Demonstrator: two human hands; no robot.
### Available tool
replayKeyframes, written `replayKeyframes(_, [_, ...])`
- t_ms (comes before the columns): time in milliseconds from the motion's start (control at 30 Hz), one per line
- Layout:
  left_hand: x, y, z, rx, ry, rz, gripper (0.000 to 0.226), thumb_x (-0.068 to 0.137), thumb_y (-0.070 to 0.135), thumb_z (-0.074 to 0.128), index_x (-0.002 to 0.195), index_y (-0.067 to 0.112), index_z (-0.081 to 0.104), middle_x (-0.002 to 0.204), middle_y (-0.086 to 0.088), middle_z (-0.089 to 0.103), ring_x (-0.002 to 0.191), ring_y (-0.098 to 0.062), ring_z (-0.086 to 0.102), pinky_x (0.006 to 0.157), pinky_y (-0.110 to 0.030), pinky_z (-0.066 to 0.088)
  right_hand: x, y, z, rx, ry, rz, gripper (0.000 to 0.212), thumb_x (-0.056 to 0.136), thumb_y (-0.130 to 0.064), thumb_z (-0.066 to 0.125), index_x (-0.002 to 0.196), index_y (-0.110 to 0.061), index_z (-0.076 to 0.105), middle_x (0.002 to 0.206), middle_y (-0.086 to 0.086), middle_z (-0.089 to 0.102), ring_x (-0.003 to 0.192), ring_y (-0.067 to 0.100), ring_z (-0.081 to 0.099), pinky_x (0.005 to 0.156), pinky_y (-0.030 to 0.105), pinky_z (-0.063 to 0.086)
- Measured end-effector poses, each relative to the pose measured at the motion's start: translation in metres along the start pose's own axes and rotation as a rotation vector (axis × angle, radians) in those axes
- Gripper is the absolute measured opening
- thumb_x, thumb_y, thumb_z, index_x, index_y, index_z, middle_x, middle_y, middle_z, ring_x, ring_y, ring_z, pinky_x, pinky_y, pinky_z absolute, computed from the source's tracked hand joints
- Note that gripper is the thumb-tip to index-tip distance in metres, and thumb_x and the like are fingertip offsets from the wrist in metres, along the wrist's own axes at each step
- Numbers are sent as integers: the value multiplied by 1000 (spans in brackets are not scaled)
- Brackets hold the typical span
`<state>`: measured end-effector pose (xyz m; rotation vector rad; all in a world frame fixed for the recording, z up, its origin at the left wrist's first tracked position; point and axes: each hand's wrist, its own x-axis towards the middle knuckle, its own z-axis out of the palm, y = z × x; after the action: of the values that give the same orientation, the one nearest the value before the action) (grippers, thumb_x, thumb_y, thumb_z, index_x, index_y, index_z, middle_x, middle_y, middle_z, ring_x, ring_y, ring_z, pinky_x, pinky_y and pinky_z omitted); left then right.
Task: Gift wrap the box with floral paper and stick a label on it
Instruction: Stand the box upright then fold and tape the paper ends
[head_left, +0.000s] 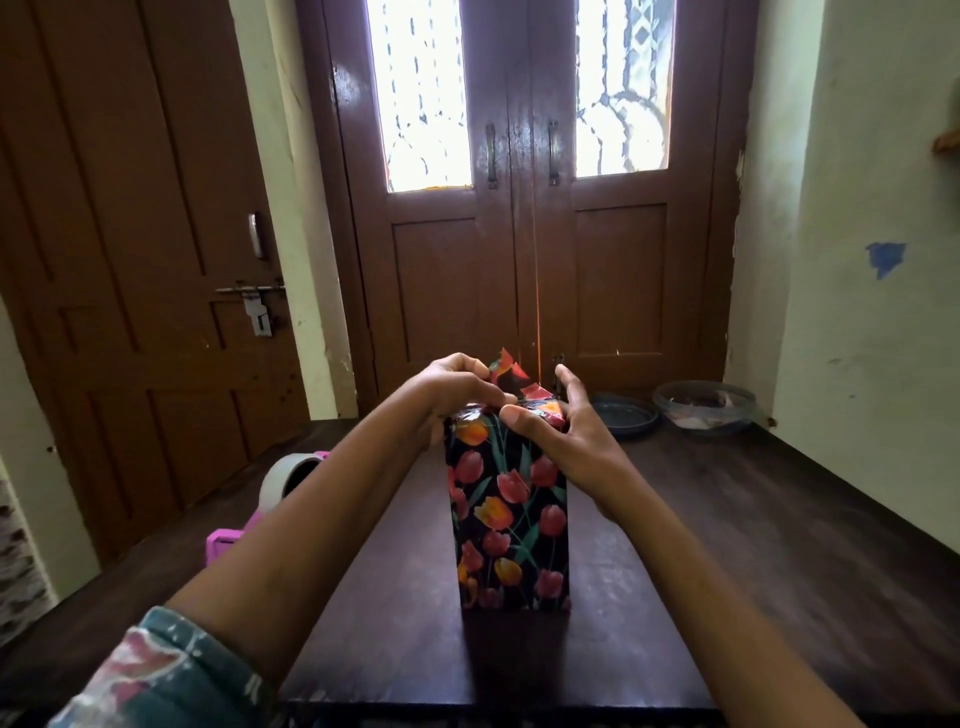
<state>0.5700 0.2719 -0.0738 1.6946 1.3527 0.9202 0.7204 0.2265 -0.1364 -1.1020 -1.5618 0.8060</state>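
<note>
Box (511, 519), upright at mid-table (727, 545), looks wrapped except its top. Left hand (457, 392) pinches the standing floral flap (506, 371); right hand (563, 431), fingers spread, steadies the box's top edge. Next likely needs folding down, then tape from the dispenser (280, 493).

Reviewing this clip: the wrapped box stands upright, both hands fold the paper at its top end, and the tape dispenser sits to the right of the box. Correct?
Not quite. The head view shows the tape dispenser to the left of the box, not the right. The rest holds: the left hand and right hand work the paper at its top end.

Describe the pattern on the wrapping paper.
Red and orange tulips with green leaves on black paper, seen in the head view.
</note>
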Motion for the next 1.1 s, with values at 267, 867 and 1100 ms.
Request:
replayKeyframes(267, [11,1,4,-80,-79,-110,15,78,1,65,74,9,53,77,-9,57,66,-22,58,68,-37,50,-4,-1,-2,-49,-61,35,95,79,-55,54,148,-26,-4,155,7,17,139,26,25,105,36,31])
replayKeyframes(867, [-1,-20,-7,-528,18,-41,39,89,13,60,124,14,41,107,-11,51,87,-20,55,71,-34,51,3,2,-3,-570,147,-423,56,86,-52,36,121,-17,61,124,-2,60,108,11,57,85,21,44])
replayKeyframes(1100, [-29,-18,-36,155,-299,103,63,64,41,78,118,30,47,116,-3,59,105,-20,61,89,-35,51,7,-8,-13,-740,61,-415,63,79,-61,40,119,-18,62,125,-3,54,105,14,54,89,34,48])
